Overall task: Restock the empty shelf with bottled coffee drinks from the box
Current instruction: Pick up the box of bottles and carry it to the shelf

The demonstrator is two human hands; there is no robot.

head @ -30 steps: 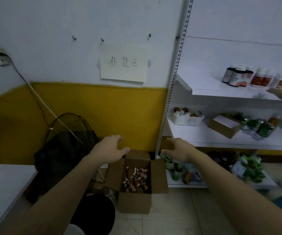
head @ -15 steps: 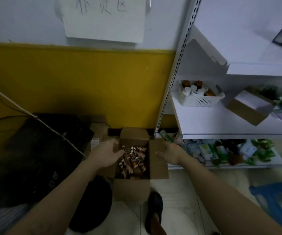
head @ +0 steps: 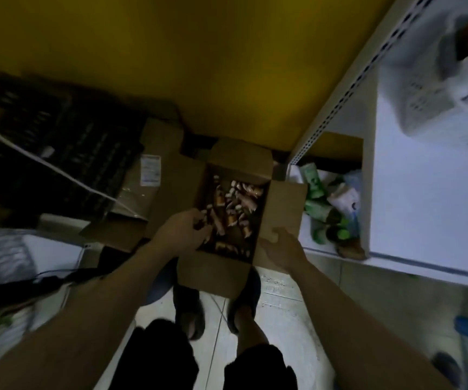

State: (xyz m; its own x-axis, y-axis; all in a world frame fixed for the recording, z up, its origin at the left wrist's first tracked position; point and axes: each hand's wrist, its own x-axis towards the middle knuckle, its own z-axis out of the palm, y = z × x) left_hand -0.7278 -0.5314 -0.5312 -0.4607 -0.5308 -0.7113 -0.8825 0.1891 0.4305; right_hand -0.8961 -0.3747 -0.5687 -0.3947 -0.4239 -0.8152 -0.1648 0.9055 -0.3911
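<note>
An open cardboard box (head: 213, 277) stands on the floor in front of my feet. Several small bottled coffee drinks (head: 238, 204) with white caps lie jumbled inside it. My left hand (head: 182, 232) reaches over the box's left wall, fingers curled among the bottles. The dim, blurred picture hides whether they hold one. My right hand (head: 280, 249) grips the near corner of the box's right flap, thumb on top. A white shelf board (head: 424, 192) juts out on the right.
Green and white packets (head: 320, 204) crowd the bottom shelf beside the box. A white basket (head: 438, 108) sits on the shelf board. A black crate (head: 58, 153) and another carton (head: 154, 164) stand to the left. A yellow wall rises behind.
I have bent down, so the view has tilted from the wall to the floor. Both hands have dropped to the box, the left going inside and the right taking the flap.
</note>
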